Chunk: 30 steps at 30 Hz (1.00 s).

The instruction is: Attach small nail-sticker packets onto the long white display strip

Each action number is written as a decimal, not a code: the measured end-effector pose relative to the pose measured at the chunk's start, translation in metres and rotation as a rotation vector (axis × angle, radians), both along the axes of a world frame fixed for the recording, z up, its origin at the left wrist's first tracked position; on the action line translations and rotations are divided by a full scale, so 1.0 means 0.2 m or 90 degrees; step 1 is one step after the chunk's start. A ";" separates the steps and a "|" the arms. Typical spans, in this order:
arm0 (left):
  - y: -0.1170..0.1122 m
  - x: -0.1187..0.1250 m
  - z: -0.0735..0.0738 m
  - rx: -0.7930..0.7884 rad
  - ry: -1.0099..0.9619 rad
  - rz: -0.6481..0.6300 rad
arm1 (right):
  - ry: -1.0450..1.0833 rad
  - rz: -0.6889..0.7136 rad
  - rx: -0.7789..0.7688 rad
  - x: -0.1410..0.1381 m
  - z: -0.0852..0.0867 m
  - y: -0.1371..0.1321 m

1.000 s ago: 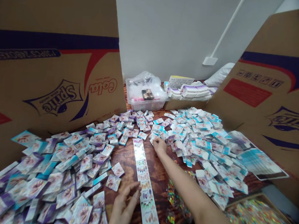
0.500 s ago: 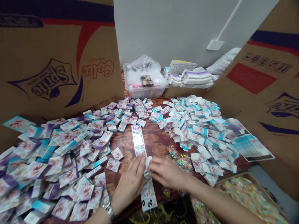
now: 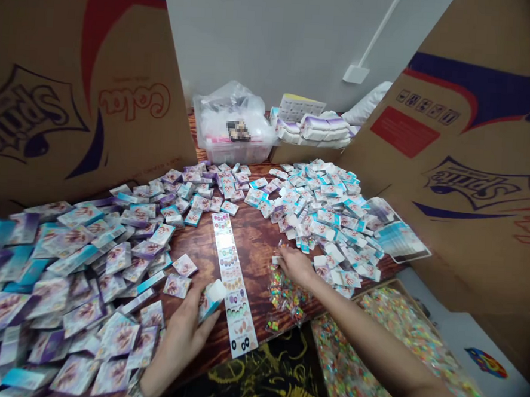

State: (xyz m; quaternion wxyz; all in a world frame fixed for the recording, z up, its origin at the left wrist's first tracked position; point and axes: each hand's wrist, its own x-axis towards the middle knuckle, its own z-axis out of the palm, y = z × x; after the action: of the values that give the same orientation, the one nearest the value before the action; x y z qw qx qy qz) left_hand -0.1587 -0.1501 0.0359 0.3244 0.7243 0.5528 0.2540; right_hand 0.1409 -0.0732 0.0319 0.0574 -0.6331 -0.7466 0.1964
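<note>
My left hand (image 3: 186, 319) is closed around a small blue-and-white carton (image 3: 211, 298), its white end pointing up. Just right of it, a long printed strip (image 3: 232, 277) with rows of coloured oval pictures lies flat on the table. My right hand (image 3: 295, 265) reaches to the near edge of the right-hand heap of cartons (image 3: 331, 208). Its fingers are bent together above clear packets of colourful bits (image 3: 286, 292); what they pinch is too small to make out. Many more cartons (image 3: 102, 278) with hand pictures are heaped on the left.
Tall cardboard boxes stand at left (image 3: 129, 130) and right (image 3: 465, 151). At the back are a clear plastic tub (image 3: 236, 152) and a box of folded packs (image 3: 314, 135). A carton of colourful packets (image 3: 388, 314) sits low at right. The table (image 3: 266, 240) has a wood-pattern top.
My hands have moved apart from over the strip: the left went leftward with the small carton, the right went to the packets. The strip now shows whole. The view has turned right.
</note>
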 end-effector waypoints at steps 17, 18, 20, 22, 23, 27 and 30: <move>-0.07 0.04 0.00 -0.073 -0.054 -0.008 | 0.137 0.046 -0.060 -0.19 -0.08 0.30; -0.06 0.04 0.01 -0.071 -0.051 -0.010 | 0.132 0.046 -0.065 -0.22 -0.10 0.31; -0.06 0.03 0.02 -0.070 -0.046 -0.020 | 0.116 0.042 -0.069 -0.25 -0.11 0.33; -0.05 0.02 0.02 -0.068 -0.041 -0.026 | 0.100 0.040 -0.070 -0.27 -0.12 0.35; -0.04 0.02 0.03 -0.063 -0.040 -0.027 | 0.094 0.043 -0.070 -0.27 -0.11 0.35; -0.04 0.02 0.03 -0.028 -0.048 -0.005 | 0.095 0.063 -0.054 -0.26 -0.06 0.33; -0.03 0.00 0.02 -0.025 -0.054 0.021 | 0.111 0.063 -0.023 -0.26 0.05 0.27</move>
State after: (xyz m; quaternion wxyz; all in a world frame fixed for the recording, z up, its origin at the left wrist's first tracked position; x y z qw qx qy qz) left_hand -0.1578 -0.1559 0.0403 0.3577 0.6970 0.5552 0.2792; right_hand 0.0890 -0.0187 0.0421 0.1010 -0.5771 -0.7652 0.2669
